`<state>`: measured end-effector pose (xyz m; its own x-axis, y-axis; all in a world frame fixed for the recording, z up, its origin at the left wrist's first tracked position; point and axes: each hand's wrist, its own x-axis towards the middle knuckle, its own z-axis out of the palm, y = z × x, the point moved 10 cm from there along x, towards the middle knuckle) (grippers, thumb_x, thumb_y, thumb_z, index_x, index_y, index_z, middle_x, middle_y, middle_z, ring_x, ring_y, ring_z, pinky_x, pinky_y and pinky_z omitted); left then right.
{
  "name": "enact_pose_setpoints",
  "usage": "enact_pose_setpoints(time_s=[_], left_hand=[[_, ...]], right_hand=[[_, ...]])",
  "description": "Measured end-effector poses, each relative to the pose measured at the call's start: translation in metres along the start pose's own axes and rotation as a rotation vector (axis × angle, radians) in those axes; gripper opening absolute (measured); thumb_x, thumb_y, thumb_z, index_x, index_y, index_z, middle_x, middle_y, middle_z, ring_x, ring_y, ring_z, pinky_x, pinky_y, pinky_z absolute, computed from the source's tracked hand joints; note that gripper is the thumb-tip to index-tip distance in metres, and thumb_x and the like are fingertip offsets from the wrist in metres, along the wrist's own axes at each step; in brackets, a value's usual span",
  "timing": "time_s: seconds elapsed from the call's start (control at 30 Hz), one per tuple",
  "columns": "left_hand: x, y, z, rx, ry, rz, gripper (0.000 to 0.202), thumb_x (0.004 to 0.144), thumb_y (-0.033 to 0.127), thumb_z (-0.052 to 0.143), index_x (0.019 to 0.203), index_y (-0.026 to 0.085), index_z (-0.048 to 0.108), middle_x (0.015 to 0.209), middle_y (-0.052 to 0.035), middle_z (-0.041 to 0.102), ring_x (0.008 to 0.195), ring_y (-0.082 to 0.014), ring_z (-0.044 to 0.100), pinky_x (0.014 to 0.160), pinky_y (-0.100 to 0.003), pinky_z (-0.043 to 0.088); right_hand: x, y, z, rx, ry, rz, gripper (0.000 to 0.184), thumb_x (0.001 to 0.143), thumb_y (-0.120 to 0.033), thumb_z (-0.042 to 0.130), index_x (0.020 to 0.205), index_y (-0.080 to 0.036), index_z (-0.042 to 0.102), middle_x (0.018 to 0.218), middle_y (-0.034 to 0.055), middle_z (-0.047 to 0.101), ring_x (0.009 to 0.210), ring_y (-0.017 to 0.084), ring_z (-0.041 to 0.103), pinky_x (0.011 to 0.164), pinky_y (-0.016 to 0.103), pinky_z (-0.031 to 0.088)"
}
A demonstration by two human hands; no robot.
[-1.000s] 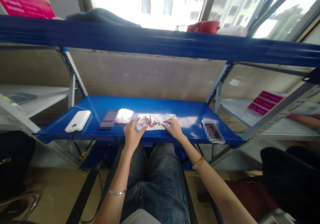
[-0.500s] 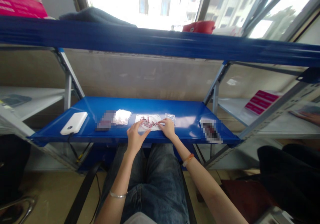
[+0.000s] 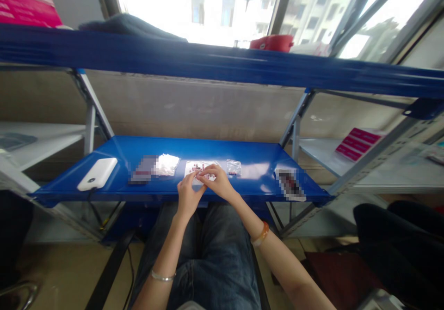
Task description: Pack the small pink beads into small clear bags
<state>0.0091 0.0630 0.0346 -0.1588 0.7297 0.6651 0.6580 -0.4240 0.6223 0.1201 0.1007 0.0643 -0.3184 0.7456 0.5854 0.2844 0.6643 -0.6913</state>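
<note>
Two blue steel levels fill most of the view: a top beam [image 3: 208, 65] overhead and, lower down, the blue shelf [image 3: 256, 157] the person sits at, knees in jeans [image 3: 215, 254] tucked under its front edge. A grey shelf [image 3: 388, 178] off to the right carries a pink card [image 3: 355, 143]. On the blue shelf, going left to right, there's a white power bank [image 3: 97, 173] near the left end, a stack of white packets [image 3: 167, 164], then a white sheet [image 3: 192, 167] just left of centre by the front edge, with a small clear bag [image 3: 233, 167] just beside it on the right. Both hands sit over the near edge of that sheet, left hand [image 3: 187, 197] and right hand [image 3: 218, 185] meeting at the fingertips, fingers drawn into a narrow pinch. Honestly can't tell whether either one actually grips anything, it's too tiny. Silver bracelet [image 3: 162, 277] on the left wrist, orange bangle [image 3: 261, 234] on the right. Smallest of all, little red bits [image 3: 199, 166] lie scattered on the sheet, right by the fingers.
</note>
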Motion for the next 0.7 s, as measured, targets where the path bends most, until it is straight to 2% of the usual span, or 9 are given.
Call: enact_pose_setpoints(time_s=[0.13, 0.23, 0.3, 0.37, 0.43, 0.5, 0.6, 0.7], left_hand=[[0.001, -0.003, -0.002, -0.012, 0.006, -0.023, 0.036, 0.072, 0.028, 0.068, 0.106, 0.017, 0.058, 0.107, -0.0106, 0.067, 0.102, -0.0249, 0.062, 0.088, -0.039, 0.047], [0.002, -0.005, -0.004, -0.027, 0.016, -0.054, 0.038, 0.072, 0.034, 0.068, 0.105, 0.017, 0.059, 0.106, -0.0106, 0.067, 0.101, -0.0248, 0.062, 0.088, -0.038, 0.047], [0.002, -0.007, -0.006, -0.044, 0.024, -0.077, 0.039, 0.072, 0.037, 0.068, 0.105, 0.017, 0.059, 0.106, -0.0104, 0.067, 0.101, -0.0244, 0.062, 0.088, -0.037, 0.048], [0.002, -0.009, -0.008, -0.062, 0.032, -0.093, 0.039, 0.073, 0.038, 0.066, 0.106, 0.018, 0.059, 0.107, -0.0102, 0.067, 0.101, -0.0239, 0.062, 0.088, -0.037, 0.047], [0.002, -0.010, -0.009, -0.072, 0.041, -0.102, 0.040, 0.073, 0.039, 0.066, 0.106, 0.018, 0.059, 0.107, -0.0099, 0.066, 0.101, -0.0235, 0.062, 0.089, -0.037, 0.047], [0.002, -0.011, -0.010, -0.074, 0.048, -0.108, 0.040, 0.073, 0.040, 0.066, 0.106, 0.018, 0.059, 0.107, -0.0100, 0.066, 0.100, -0.0234, 0.062, 0.089, -0.037, 0.047], [0.002, -0.012, -0.009, -0.080, 0.045, -0.110, 0.040, 0.073, 0.039, 0.066, 0.106, 0.017, 0.059, 0.106, -0.0103, 0.066, 0.100, -0.0234, 0.061, 0.089, -0.037, 0.048], [0.000, -0.013, -0.008, -0.084, 0.034, -0.112, 0.039, 0.074, 0.038, 0.065, 0.106, 0.018, 0.059, 0.105, -0.0101, 0.066, 0.099, -0.0232, 0.062, 0.088, -0.037, 0.048]], right_hand=[[0.003, 0.002, -0.002, -0.027, 0.011, -0.009, 0.015, 0.075, -0.036, 0.067, 0.077, -0.022, 0.072, 0.083, 0.0047, 0.063, 0.083, 0.018, 0.058, 0.077, 0.031, 0.045], [0.007, 0.018, -0.010, -0.058, 0.069, 0.050, 0.021, 0.081, -0.038, 0.059, 0.086, -0.021, 0.071, 0.087, 0.0050, 0.064, 0.079, 0.016, 0.058, 0.073, 0.029, 0.046], [0.006, 0.037, -0.018, -0.198, 0.127, 0.127, 0.023, 0.084, -0.034, 0.055, 0.096, -0.021, 0.069, 0.091, 0.0065, 0.064, 0.080, 0.017, 0.058, 0.073, 0.030, 0.045], [0.002, 0.059, -0.021, -0.437, 0.129, 0.212, 0.024, 0.084, -0.030, 0.055, 0.103, -0.019, 0.067, 0.097, 0.0095, 0.064, 0.089, 0.021, 0.057, 0.079, 0.034, 0.043], [-0.006, 0.081, -0.015, -0.654, 0.058, 0.290, 0.023, 0.084, -0.029, 0.055, 0.101, -0.019, 0.068, 0.102, 0.0115, 0.064, 0.098, 0.025, 0.055, 0.083, 0.037, 0.040], [-0.013, 0.095, -0.009, -0.770, -0.004, 0.321, 0.023, 0.086, -0.032, 0.052, 0.095, -0.021, 0.070, 0.104, 0.0108, 0.064, 0.100, 0.026, 0.054, 0.085, 0.039, 0.037], [-0.018, 0.101, -0.007, -0.806, 0.004, 0.321, 0.025, 0.087, -0.036, 0.051, 0.091, -0.023, 0.071, 0.108, 0.0084, 0.065, 0.102, 0.026, 0.054, 0.086, 0.040, 0.035], [-0.019, 0.102, -0.011, -0.750, 0.034, 0.345, 0.024, 0.086, -0.039, 0.053, 0.088, -0.024, 0.073, 0.104, 0.0065, 0.066, 0.099, 0.024, 0.055, 0.084, 0.037, 0.034]])
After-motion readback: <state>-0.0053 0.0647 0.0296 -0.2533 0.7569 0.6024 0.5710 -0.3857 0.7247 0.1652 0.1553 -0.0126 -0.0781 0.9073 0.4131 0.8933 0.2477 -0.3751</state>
